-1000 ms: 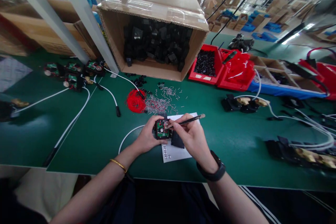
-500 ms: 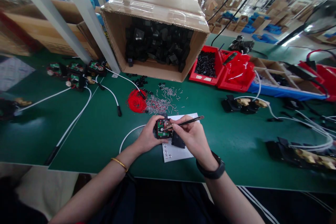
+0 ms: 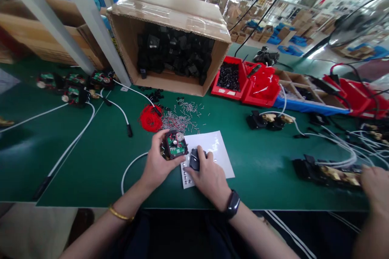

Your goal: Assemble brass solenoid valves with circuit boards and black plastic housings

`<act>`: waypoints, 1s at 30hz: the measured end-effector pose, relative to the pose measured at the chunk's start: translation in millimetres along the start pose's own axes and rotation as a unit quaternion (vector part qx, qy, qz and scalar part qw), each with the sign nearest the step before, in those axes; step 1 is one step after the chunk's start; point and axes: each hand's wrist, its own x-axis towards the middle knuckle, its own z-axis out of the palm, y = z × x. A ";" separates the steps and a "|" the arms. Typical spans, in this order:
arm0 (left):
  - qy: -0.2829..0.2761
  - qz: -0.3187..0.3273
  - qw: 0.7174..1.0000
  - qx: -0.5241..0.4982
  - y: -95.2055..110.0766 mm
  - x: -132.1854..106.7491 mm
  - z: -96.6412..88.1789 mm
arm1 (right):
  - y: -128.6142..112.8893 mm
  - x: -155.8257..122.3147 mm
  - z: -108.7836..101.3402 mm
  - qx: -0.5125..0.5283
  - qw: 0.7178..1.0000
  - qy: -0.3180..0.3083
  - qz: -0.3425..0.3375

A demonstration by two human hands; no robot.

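Observation:
My left hand [image 3: 159, 160] is closed around a black housing with a green circuit board [image 3: 176, 149], its open face turned up. A round metal part and a small white part show on the board. A white cable [image 3: 129, 172] curves out to the left of this hand. My right hand [image 3: 209, 174] has its thumb and fingers around a black cover [image 3: 194, 159]. That cover is over a white sheet [image 3: 223, 158]. Several small silvery round pieces [image 3: 186, 178] lie along the sheet's left edge. The tweezers cannot be made out.
Beyond my hands lie a red wire coil [image 3: 151, 118] and scattered small metal pins [image 3: 178, 123]. A cardboard box [image 3: 170, 12] of black parts stands behind, with red bins [image 3: 226, 93] to its right. Another person's hand [image 3: 375, 190] reaches by brass-fitted black units [image 3: 328, 172].
My right hand has left the circuit board, where it worked with tweezers, and moved down onto the black cover. My left hand has shifted left with the housing. Another person's hand has appeared at right.

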 end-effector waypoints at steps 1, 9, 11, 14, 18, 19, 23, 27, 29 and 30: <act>0.007 0.012 0.999 0.045 6.3 -3.0 -2.4 | 1.5 1.0 0.9 0.082 0.997 -0.007 0.009; -0.078 0.164 0.914 0.363 30.1 -16.7 2.5 | 10.1 17.5 -13.8 0.670 0.720 -0.151 0.097; -0.100 0.173 0.893 0.403 32.1 -15.9 7.3 | 5.6 16.0 -9.4 0.729 0.656 -0.171 0.091; -0.121 0.174 0.874 0.438 33.9 -14.4 11.2 | 0.6 12.3 -6.8 0.690 0.705 -0.165 0.010; -0.116 0.155 0.895 0.402 29.4 -14.2 12.7 | -4.7 8.4 -16.2 0.483 0.858 -0.112 -0.135; -0.112 0.148 0.910 0.372 26.7 -14.0 13.0 | -6.4 7.9 -18.6 0.429 0.883 -0.095 -0.162; -0.111 0.118 0.958 0.236 12.4 -9.0 13.9 | -12.0 8.2 -17.1 0.339 0.918 -0.042 -0.202; -0.122 0.057 0.990 0.038 -1.8 -0.2 10.8 | -12.8 9.4 -0.5 0.481 0.872 -0.072 -0.063; -0.135 0.032 0.990 -0.023 -7.8 3.8 5.7 | -14.6 9.0 7.3 0.559 0.820 -0.119 0.005; -0.150 0.025 0.988 -0.038 -10.2 5.8 2.3 | -16.1 8.5 10.1 0.587 0.798 -0.135 0.023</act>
